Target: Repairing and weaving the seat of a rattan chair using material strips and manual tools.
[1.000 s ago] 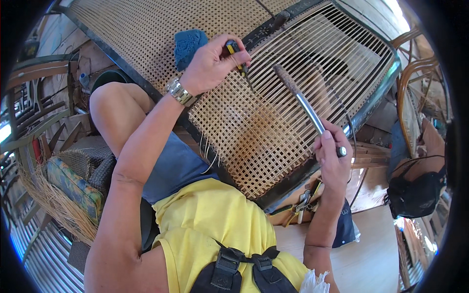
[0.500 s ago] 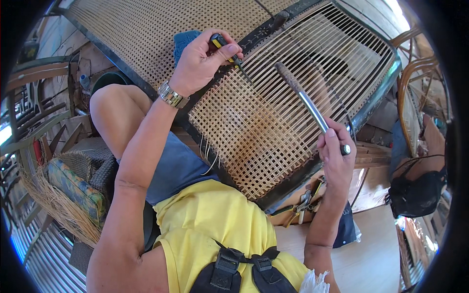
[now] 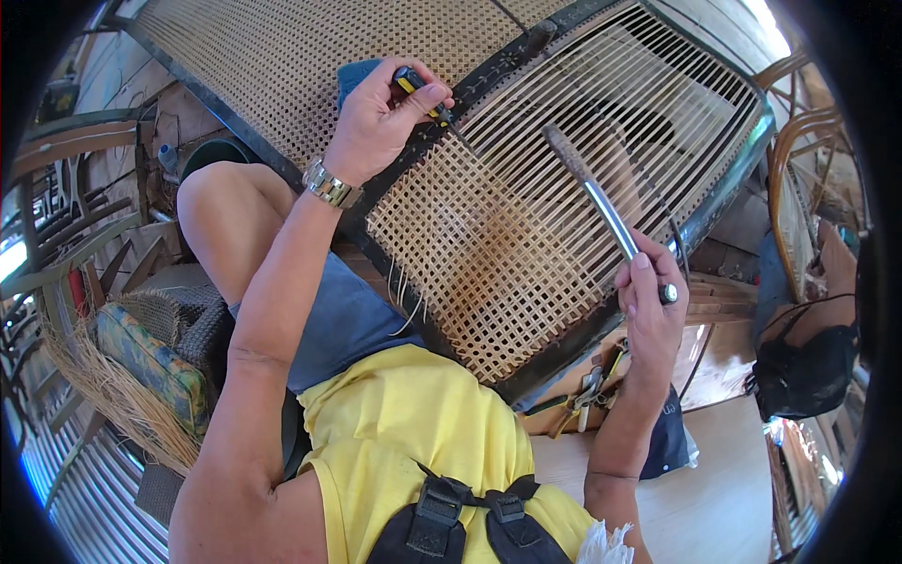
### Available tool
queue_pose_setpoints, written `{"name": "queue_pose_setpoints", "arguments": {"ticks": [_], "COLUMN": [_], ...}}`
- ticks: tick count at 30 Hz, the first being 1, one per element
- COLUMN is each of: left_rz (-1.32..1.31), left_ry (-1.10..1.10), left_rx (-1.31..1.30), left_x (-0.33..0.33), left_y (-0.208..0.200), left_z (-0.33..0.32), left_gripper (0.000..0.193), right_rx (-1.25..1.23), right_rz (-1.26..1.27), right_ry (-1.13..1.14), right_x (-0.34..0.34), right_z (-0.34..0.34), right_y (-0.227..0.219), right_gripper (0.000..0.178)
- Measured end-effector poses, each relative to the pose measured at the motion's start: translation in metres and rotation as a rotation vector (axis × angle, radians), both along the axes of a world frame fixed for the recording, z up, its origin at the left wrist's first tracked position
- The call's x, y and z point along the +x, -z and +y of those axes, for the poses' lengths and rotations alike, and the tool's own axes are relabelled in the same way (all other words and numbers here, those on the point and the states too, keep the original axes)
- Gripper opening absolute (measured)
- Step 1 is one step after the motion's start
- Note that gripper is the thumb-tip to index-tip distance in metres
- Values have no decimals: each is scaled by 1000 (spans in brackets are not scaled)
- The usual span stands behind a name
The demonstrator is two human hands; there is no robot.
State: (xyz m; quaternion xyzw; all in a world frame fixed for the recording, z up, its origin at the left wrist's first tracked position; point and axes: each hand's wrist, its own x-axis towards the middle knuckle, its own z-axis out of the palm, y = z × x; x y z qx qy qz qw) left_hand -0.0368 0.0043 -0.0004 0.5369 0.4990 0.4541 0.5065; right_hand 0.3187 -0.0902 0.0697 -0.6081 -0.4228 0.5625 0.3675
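Observation:
My left hand is closed around the black-and-yellow handle of a screwdriver. Its thin shaft slants down to the upper edge of the woven cane, where loose strands begin. In my right hand I grip a slim silver rod-shaped tool with a rough brown end. That end is over the parallel cane strands, pointing up and left. The cane is stretched across a dark wooden frame, partly woven in open lattice and partly in single-direction strands. A leg shows through the strands.
A finished cane panel lies at the upper left, with a teal cloth-like item on it. Pliers and other tools rest below the frame. Loose cane fibres and a camouflage-patterned pouch are at the left. Another person's leg is at right.
My left hand and the screwdriver have shifted slightly up and left. My right hand has moved a little right and down with the silver tool.

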Motion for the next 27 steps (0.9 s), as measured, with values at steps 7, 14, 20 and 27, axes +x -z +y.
{"name": "queue_pose_setpoints", "arguments": {"ticks": [7,14,20,27], "left_rz": [57,63,279,322], "left_ry": [25,42,53,56], "left_rx": [-39,49,-21,41], "left_x": [6,10,11,9], "left_y": [5,-1,1,2], "left_z": [-4,-4,-5,-6], "left_gripper": [17,18,20,21], "right_rx": [4,19,1,-21], "right_rz": [-12,-6,-25,-13], "right_ry": [-36,-59,-98,-97], "right_x": [-6,-14,-29,-37], "right_z": [3,12,15,19], "right_y": [1,2,3,-1], "right_gripper": [26,25,25,25]}}
